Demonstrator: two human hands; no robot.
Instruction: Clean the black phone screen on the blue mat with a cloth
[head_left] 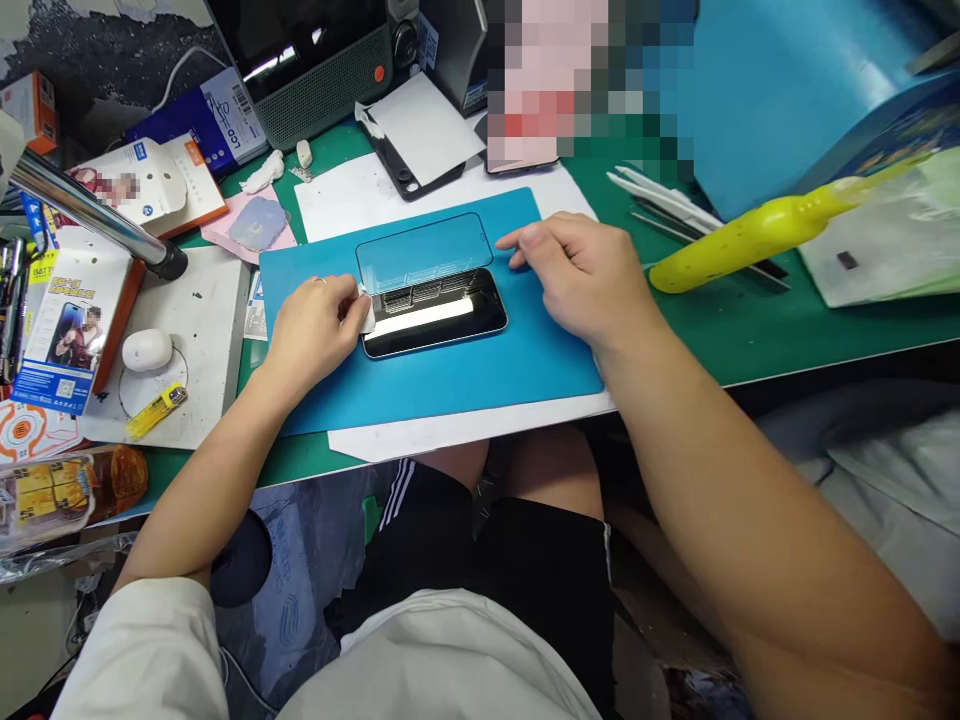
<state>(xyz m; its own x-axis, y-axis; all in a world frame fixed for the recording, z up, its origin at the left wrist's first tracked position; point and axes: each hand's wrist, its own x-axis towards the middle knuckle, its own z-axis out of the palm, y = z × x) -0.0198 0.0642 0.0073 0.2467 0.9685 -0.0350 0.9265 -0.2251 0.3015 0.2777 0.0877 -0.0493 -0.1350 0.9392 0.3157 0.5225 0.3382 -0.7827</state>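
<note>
A black phone (439, 318) lies screen-up on a blue mat (465, 375). A clear screen protector (424, 252) is tilted up over the phone's far long edge. My left hand (315, 325) is at the phone's left end and pinches a small white tab there between thumb and fingers. My right hand (581, 275) rests curled on the mat at the phone's right end, with the index finger stretched toward the protector's right edge.
White paper sheets (450, 430) lie under the mat on a green table (750, 330). A yellow bottle (750, 235) and tweezers (667, 200) lie to the right. Boxes (67, 330), a yellow lighter (156, 410) and a white earbud case (147, 350) crowd the left.
</note>
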